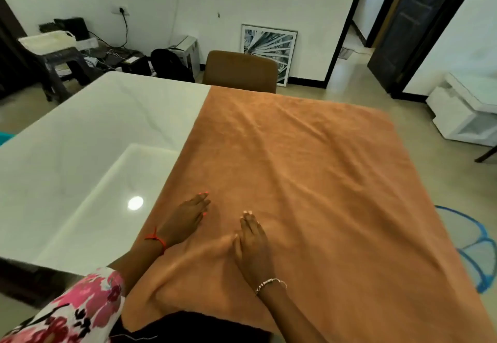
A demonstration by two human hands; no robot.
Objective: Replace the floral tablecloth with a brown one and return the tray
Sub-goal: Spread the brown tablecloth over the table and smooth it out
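A brown tablecloth (309,170) lies spread over the right part of a glossy white table (88,138), creased and hanging over the near edge. My left hand (185,217) rests flat on the cloth near its left border, fingers straight. My right hand (252,245) lies flat on the cloth just to the right, with a soft fold bunched beside its thumb. No floral tablecloth and no tray show in view.
A brown chair (240,70) stands at the table's far side. A framed picture (269,49) leans on the back wall. A blue-rimmed mesh basket (473,245) sits on the floor at right, a white cabinet (468,111) farther back, clutter and a stool (64,65) at back left.
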